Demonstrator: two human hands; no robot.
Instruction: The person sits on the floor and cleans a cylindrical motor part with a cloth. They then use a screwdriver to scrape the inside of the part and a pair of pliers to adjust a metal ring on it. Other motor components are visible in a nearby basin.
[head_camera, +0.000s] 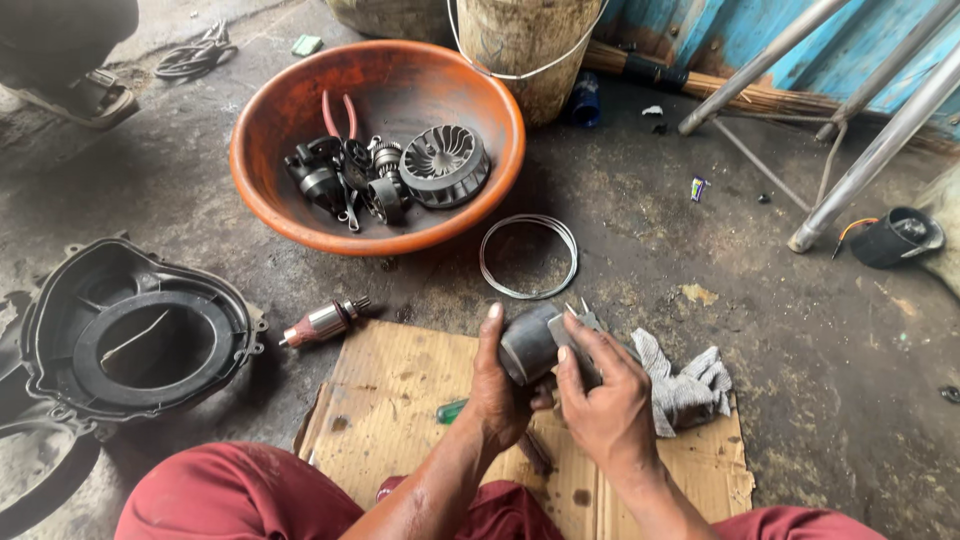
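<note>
Gripped in the left hand (497, 385) above the cardboard (400, 400), the grey motor housing (527, 345) could slip and roll away if the right hand (605, 400), clasping its metal end, twists too hard.

A rough repair workshop, and the work happens right on the stained concrete floor (700, 230). An orange basin (265, 190) holds greasy engine parts, a finned fan wheel (443, 165) and red-handled pliers (338, 113). At the floor's left edge sits a black engine cover (60, 300) (oily and well used). A flattened cardboard sheet (400, 400) serves as a mat, with a motor armature (322, 322) just off its corner.
</note>
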